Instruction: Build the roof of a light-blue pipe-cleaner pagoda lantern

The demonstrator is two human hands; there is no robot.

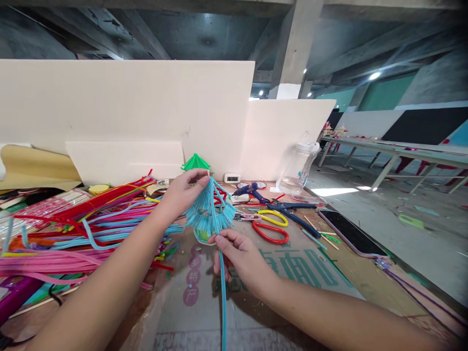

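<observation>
My left hand (184, 194) pinches the top of a light-blue pipe-cleaner umbrella shape (209, 212), holding it upright above the table. My right hand (239, 258) grips a long light-blue pipe cleaner (223, 302) just under the shape's lower rim; the strand runs down toward me. A finished green pipe-cleaner umbrella (196, 163) stands behind my left hand.
A heap of coloured pipe cleaners (73, 229) covers the left of the table. Red and yellow scissors (270, 225), a blue glue gun (252, 191), blue pliers (288, 210), a phone (353, 233) and a clear jar (298, 168) lie right. White boards (127, 107) stand behind.
</observation>
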